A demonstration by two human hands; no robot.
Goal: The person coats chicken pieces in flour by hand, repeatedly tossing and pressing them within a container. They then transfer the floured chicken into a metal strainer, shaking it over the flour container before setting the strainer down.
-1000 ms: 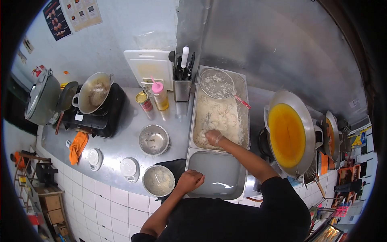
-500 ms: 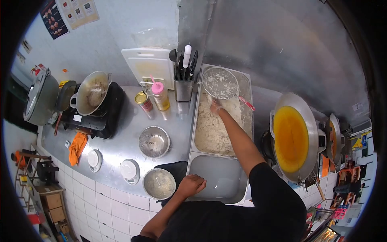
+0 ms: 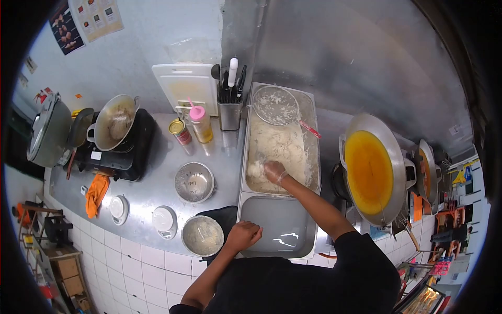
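1. Head view: the right hand (image 3: 274, 171) (in a thin clear glove) pressed into the flour (image 3: 277, 149) in the far tray (image 3: 316, 137), fingers curled around a floured lump (image 3: 255, 169) at the tray's near-left part.
2. The left hand (image 3: 243, 234) rested as a closed fist on the near tray's (image 3: 277, 225) rim, beside 1 bowl (image 3: 202, 235).
3. A sieve (image 3: 274, 104) lay at the far end.

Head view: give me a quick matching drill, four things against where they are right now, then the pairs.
Things:
1. right hand
2. left hand
3. strainer
4. orange cloth

Places:
A. far end of the flour tray
B. counter in front of the stove
C. in the flour
D. near edge of the empty tray

Pairs: 1-C, 2-D, 3-A, 4-B
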